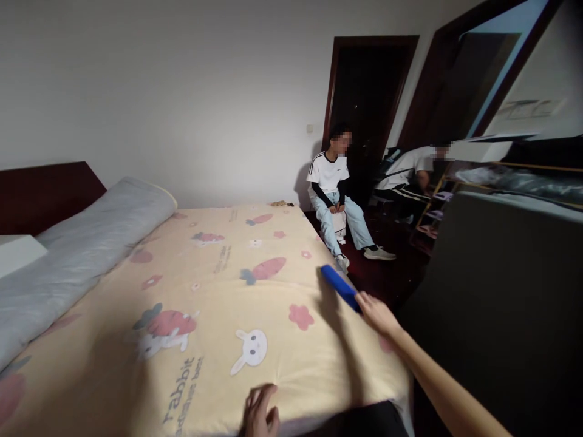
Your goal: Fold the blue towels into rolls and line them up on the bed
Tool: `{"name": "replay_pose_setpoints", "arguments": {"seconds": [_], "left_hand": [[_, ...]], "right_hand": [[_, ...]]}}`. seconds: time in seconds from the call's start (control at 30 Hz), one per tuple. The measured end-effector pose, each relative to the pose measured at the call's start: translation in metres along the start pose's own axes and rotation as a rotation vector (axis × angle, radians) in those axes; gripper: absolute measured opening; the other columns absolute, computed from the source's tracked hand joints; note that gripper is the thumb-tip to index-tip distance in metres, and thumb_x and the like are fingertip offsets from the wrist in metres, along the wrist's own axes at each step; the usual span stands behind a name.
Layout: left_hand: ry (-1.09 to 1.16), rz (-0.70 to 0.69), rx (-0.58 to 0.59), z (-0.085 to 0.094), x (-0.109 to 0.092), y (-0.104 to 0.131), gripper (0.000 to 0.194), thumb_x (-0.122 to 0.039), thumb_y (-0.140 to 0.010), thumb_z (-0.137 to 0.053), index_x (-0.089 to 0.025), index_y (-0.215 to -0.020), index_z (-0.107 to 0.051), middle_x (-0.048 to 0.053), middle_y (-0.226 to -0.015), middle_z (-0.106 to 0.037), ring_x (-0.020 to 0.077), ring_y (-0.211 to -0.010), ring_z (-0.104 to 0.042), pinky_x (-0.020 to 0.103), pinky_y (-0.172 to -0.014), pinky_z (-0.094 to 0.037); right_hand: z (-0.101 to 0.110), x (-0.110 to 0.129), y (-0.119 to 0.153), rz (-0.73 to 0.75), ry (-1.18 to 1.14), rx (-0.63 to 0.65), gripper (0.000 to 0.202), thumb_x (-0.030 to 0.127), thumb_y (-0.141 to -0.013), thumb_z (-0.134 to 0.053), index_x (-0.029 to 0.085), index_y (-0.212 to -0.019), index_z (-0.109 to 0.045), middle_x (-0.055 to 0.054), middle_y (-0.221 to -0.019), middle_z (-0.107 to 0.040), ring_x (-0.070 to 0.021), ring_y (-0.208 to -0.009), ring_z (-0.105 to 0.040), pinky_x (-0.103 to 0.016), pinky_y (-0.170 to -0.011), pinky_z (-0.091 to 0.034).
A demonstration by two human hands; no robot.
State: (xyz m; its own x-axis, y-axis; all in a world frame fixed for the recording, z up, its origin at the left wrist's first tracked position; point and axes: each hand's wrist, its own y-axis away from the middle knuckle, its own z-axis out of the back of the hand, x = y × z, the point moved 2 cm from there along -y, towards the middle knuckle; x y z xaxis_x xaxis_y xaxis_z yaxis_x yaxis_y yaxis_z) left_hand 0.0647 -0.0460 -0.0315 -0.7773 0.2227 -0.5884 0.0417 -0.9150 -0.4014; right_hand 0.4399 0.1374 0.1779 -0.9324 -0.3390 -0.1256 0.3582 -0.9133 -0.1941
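The right hand (374,312) grips a blue stick (339,286) near the right edge of the bed (277,303), the left hand (262,413) at its near edge, grey bedding (104,237) along the left

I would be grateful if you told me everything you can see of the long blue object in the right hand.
The long blue object is a plain, smooth-looking bar, perhaps plastic, with a blunt far end. The right hand grips and hides its near end. It slants forward and to the left, by the right edge of the rabbit-print bed sheet; whether it touches the cloth is unclear.
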Motion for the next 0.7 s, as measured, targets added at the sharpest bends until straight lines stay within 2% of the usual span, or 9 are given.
{"name": "replay_pose_setpoints", "arguments": {"seconds": [0.07,0.13,0.23,0.33,0.5,0.7], "left_hand": [[0.018,-0.008,-0.043,-0.001,-0.002,0.001,0.045,-0.018,-0.072,-0.049,-0.028,-0.112,-0.068,0.007,-0.107,-0.073,0.0237,-0.101,-0.066,0.036,-0.084,-0.055],[0.040,-0.026,-0.069,-0.001,-0.003,0.001,0.044,-0.019,-0.072,-0.049,-0.027,-0.111,-0.068,0.007,-0.106,-0.073,0.0230,-0.100,-0.066,0.035,-0.084,-0.055],[0.057,0.005,-0.063,-0.001,-0.005,0.002,0.042,-0.020,-0.074,-0.048,-0.027,-0.111,-0.068,0.007,-0.106,-0.072,0.0233,-0.100,-0.065,0.036,-0.085,-0.054],[0.066,0.034,-0.059,0.000,-0.007,0.002,0.041,-0.020,-0.076,-0.047,-0.027,-0.111,-0.068,0.007,-0.106,-0.072,0.0234,-0.101,-0.065,0.037,-0.086,-0.053],[0.077,0.034,-0.057,0.000,-0.007,0.002,0.041,-0.019,-0.075,-0.048,-0.027,-0.110,-0.068,0.007,-0.107,-0.072,0.0234,-0.100,-0.064,0.037,-0.086,-0.053],[0.041,-0.022,-0.116,-0.001,-0.007,0.001,0.040,-0.019,-0.074,-0.050,-0.027,-0.109,-0.067,0.007,-0.105,-0.073,0.0223,-0.097,-0.066,0.034,-0.082,-0.054]], "right_hand": [[-0.037,0.011,0.032,0.018,-0.008,0.065,0.044,0.003,-0.067,-0.054,0.017,-0.108,-0.064,-0.015,-0.107,-0.069,-0.0270,-0.088,-0.068,-0.035,-0.076,-0.054],[-0.063,0.016,0.057,0.030,-0.013,0.107,0.050,0.003,-0.062,-0.057,0.020,-0.108,-0.066,-0.014,-0.109,-0.070,-0.0285,-0.091,-0.069,-0.035,-0.076,-0.057],[-0.086,0.010,0.079,0.020,-0.028,0.087,0.051,0.005,-0.065,-0.056,0.021,-0.113,-0.065,-0.015,-0.119,-0.067,-0.0318,-0.104,-0.066,-0.039,-0.084,-0.057],[-0.102,0.001,0.089,0.007,-0.038,0.067,0.054,0.004,-0.067,-0.049,0.022,-0.115,-0.065,-0.014,-0.122,-0.066,-0.0313,-0.111,-0.064,-0.041,-0.090,-0.055],[-0.112,-0.003,0.100,-0.040,-0.018,0.050,0.057,0.003,-0.064,-0.045,0.021,-0.113,-0.068,-0.015,-0.120,-0.067,-0.0321,-0.110,-0.064,-0.043,-0.090,-0.055],[-0.089,-0.007,0.107,-0.086,-0.080,0.007,0.055,0.006,-0.067,-0.044,0.024,-0.113,-0.068,-0.015,-0.117,-0.068,-0.0313,-0.108,-0.064,-0.046,-0.089,-0.054]]}}
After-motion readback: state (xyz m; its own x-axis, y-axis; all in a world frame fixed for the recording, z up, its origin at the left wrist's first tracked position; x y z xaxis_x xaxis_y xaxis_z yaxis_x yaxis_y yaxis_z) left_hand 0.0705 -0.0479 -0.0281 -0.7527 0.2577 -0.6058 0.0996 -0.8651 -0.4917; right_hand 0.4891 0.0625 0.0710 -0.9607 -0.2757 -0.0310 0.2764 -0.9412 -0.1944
